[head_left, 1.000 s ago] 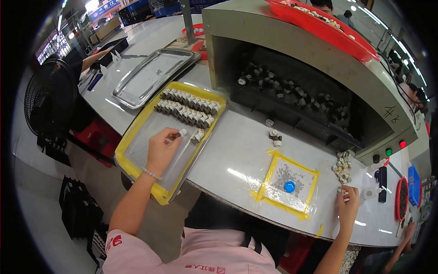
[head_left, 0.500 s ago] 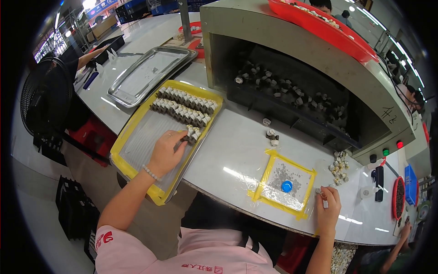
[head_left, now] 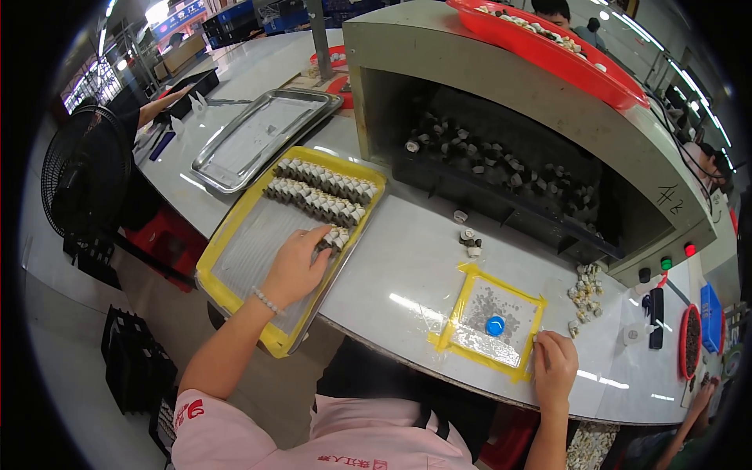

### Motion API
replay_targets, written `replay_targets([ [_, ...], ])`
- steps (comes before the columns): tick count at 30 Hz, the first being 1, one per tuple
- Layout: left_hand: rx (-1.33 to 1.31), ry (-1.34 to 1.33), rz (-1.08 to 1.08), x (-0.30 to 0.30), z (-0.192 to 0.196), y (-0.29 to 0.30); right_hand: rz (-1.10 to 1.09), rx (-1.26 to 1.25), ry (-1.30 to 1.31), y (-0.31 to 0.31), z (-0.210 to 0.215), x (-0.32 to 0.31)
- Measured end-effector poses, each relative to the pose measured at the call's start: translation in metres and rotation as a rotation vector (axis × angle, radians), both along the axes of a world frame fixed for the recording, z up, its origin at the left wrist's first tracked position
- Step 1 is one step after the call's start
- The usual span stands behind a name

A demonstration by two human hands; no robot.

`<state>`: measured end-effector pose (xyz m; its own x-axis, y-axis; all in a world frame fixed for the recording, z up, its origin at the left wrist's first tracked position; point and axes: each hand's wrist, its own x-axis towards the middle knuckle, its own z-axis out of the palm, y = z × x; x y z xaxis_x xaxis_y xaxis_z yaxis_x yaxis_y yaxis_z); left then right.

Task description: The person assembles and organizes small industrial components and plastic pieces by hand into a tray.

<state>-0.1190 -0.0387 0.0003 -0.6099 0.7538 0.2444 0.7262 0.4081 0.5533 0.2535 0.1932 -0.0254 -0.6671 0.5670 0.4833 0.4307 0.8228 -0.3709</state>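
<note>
My left hand [head_left: 298,266] reaches over a yellow-rimmed tray [head_left: 227,227], thumb and index finger closed at the near end of a short third row. They pinch a small white-and-dark part [head_left: 338,237], partly hidden by the fingertips. Two longer rows of like parts [head_left: 321,182] stand upright across the tray's far end. My right hand [head_left: 555,366] is at the right edge of a yellow-taped square [head_left: 540,321] on the table, fingers curled together. What its fingertips hold, if anything, is hidden. A blue round cap [head_left: 495,326] lies within the taped square among grey specks.
A grey machine [head_left: 501,86] with a dark opening stands beyond, dark-and-white parts inside. Loose parts [head_left: 471,241] lie before it, and a pile of yellowish-white pieces [head_left: 584,293] to the right. A metal tray [head_left: 211,160] and black fan [head_left: 86,168] are at left; other people work nearby.
My right hand has shifted slightly left, toward the taped square. The small piece visible at its fingertips before is now out of sight. My left hand stays at the third row.
</note>
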Motion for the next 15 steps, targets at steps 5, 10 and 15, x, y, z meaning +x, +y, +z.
replay_targets([
  [5,0.022,0.152,0.038,0.011,0.004,0.005,0.08,0.124,-0.063,-0.006,0.002,-0.005],
  [10,0.213,0.379,-0.393,0.037,0.01,0.058,0.136,0.069,-0.018,-0.006,-0.003,-0.002],
  [15,0.003,0.089,-0.376,0.076,0.006,0.142,0.091,-0.076,0.044,-0.015,0.001,-0.005],
])
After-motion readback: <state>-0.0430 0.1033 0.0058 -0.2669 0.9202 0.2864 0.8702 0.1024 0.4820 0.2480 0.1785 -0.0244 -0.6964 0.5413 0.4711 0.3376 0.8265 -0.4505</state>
